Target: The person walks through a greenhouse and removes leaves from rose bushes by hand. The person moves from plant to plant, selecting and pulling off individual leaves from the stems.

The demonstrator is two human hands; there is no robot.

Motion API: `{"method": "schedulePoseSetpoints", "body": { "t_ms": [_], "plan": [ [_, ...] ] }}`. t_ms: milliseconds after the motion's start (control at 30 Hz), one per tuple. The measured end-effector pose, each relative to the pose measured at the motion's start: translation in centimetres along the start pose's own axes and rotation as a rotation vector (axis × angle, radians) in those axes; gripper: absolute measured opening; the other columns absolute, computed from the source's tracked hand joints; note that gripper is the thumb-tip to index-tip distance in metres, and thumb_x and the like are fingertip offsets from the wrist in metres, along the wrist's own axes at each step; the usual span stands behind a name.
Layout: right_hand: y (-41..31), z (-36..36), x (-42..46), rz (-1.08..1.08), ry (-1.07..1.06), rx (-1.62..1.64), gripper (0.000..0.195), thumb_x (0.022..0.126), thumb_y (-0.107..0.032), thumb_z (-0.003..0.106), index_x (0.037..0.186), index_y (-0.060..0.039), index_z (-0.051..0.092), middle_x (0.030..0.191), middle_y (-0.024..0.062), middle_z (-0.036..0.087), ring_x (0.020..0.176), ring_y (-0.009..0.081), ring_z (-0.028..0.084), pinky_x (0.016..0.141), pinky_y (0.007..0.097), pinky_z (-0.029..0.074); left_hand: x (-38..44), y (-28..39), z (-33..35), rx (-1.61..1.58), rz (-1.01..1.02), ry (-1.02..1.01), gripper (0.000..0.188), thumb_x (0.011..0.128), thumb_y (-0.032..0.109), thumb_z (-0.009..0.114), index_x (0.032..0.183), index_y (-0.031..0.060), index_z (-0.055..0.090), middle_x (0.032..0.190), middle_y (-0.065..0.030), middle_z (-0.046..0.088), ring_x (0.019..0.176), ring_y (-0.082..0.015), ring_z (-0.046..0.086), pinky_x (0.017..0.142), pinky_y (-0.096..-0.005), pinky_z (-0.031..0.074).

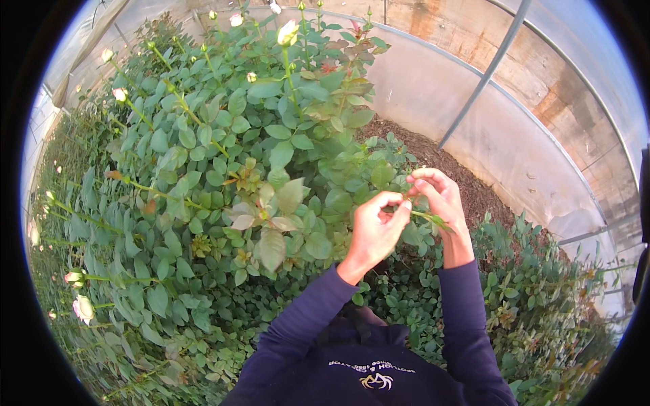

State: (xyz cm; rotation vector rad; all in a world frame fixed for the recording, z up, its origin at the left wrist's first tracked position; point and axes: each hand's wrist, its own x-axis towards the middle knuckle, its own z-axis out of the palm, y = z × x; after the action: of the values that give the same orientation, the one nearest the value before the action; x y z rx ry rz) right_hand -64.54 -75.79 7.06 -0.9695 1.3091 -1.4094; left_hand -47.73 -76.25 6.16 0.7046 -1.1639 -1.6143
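Observation:
My left hand [381,223] pinches a thin green rose shoot [429,218] between thumb and forefinger, right of the rose bushes. Close against it, my right hand [436,193] has its thumb and forefinger together at the upper part of the shoot, near the left fingertips. A leafy bud end of the shoot points down and right, in front of the right palm. What exactly lies between the right fingertips is too small to tell. Dense rose foliage [279,152] stands to the left of both hands, with a pale rose bud [288,33] on a tall stem above.
Several more pale roses [83,309] stand out at the left. Beyond my hands are brown mulch [406,139], a plastic sheet wall [487,132] and a slanting metal pole [482,81]. More rose plants [528,284] grow at the lower right.

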Motion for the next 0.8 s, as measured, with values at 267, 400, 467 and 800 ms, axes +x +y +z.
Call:
{"method": "schedulePoseSetpoints", "body": {
  "t_ms": [267,400,467,800],
  "plan": [
    [3.6,3.0,7.3,-0.041,-0.12,-0.312,0.028,0.096,-0.012,0.069,0.12,0.0018,0.064,0.107,0.0092,0.072,0.098,0.0145,0.067,0.079,0.0297,0.056,-1.1,-0.2,-0.3,0.057,-0.029,-0.037,0.01,0.095,0.004,0.067,0.102,-0.0037,0.066,0.087,0.0001,0.066,0.067,-0.0014,0.055,0.056,-0.0198,0.045],
    [4.8,4.4,8.3,0.002,-0.128,-0.455,0.04,0.093,-0.024,0.074,0.122,0.0026,0.064,0.103,0.0105,0.072,0.092,0.0141,0.066,0.077,0.0295,0.054,-1.1,-0.1,-0.5,0.089,0.014,-0.035,0.012,0.096,0.005,0.067,0.107,-0.0019,0.067,0.088,0.0009,0.067,0.068,-0.0012,0.057,0.055,-0.0191,0.043],
    [5.1,5.2,8.7,-0.012,-0.114,-0.469,0.044,0.092,-0.031,0.074,0.119,0.0031,0.067,0.095,0.0092,0.072,0.084,0.0129,0.064,0.071,0.0295,0.052,-1.1,0.0,-0.6,0.089,0.008,-0.049,0.012,0.096,0.004,0.067,0.107,-0.0019,0.067,0.088,0.0006,0.068,0.069,-0.0015,0.058,0.056,-0.0193,0.044],
    [7.5,6.3,10.4,-0.009,-0.105,-0.47,0.032,0.094,-0.028,0.069,0.103,0.003,0.069,0.079,0.0042,0.067,0.068,0.0095,0.058,0.058,0.0276,0.046,-1.1,0.5,-1.3,0.069,-0.028,-0.075,0.012,0.096,0.002,0.067,0.107,-0.0029,0.066,0.092,-0.0021,0.068,0.072,-0.0038,0.061,0.058,-0.0211,0.049]
  ]
}}
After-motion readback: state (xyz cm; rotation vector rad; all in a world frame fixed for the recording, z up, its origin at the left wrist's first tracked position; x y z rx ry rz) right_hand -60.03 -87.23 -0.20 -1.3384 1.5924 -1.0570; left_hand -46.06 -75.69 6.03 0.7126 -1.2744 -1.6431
